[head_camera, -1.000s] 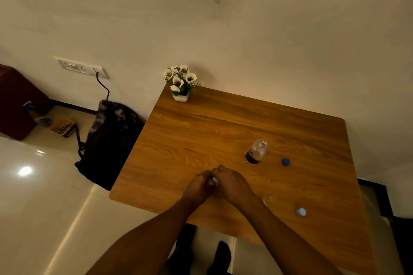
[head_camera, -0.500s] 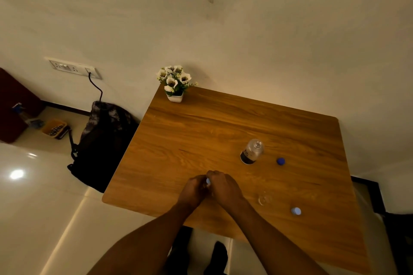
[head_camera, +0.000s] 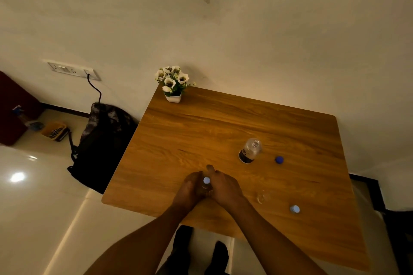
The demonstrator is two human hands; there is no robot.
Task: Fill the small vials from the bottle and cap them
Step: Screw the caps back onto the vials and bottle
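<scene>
- Down at the bottom of the frame, two bare forearms reach up over the near edge of the wooden bench (head_camera: 178,140), with dark shoes (head_camera: 219,257) on the pale floor below.
- Just above centre-bottom, the left hand (head_camera: 190,190) and right hand (head_camera: 223,187) press together around a small vial (head_camera: 206,184) — both sets of fingers are wrapped about it, and its pale blue cap (head_camera: 206,180) shows between them.
- To the lower right stands an open clear vial (head_camera: 261,197), hard to make out, and further right a second pale blue cap (head_camera: 295,209) lies on the wood.
- Higher, right of centre, the uncapped clear bottle (head_camera: 249,150) with a dark label stands upright; its dark blue cap (head_camera: 279,160) lies just to its right, apart.
- At the far left corner of the bench sits a white flower pot (head_camera: 173,83) — against the wall.
- Left of the bench, a dark backpack (head_camera: 105,143) rests on the floor beneath a wall socket (head_camera: 73,70).
</scene>
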